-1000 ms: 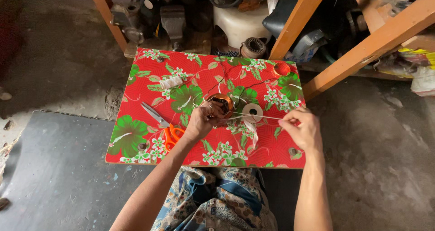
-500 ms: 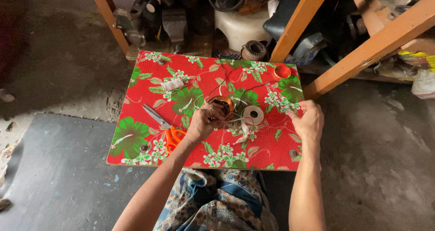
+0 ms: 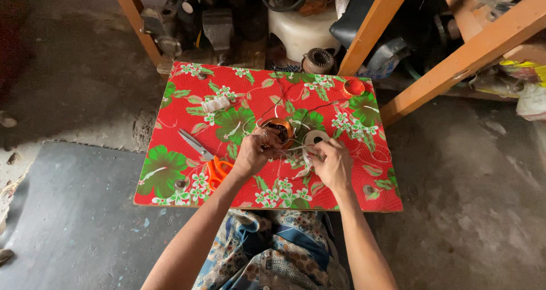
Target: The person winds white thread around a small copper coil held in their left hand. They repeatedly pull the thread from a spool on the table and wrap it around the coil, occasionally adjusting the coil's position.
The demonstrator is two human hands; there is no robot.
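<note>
Head view — we see left hand (image 3: pixel 253 153) gripping the copper coil (image 3: pixel 278 132) mid-table (image 3: pixel 170 182); right hand (image 3: pixel 333 165) pinches thin wire (image 3: pixel 296 149) beside the tape roll (image 3: pixel 314 138); scissors (image 3: pixel 206 156) toward the left edge.

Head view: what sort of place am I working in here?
Probably a small repair workshop or shed. A low table with a red floral cover stands on bare concrete; behind it lie a wound motor coil, metal parts and orange wooden beams. Scissors lie near the left hand.
</note>
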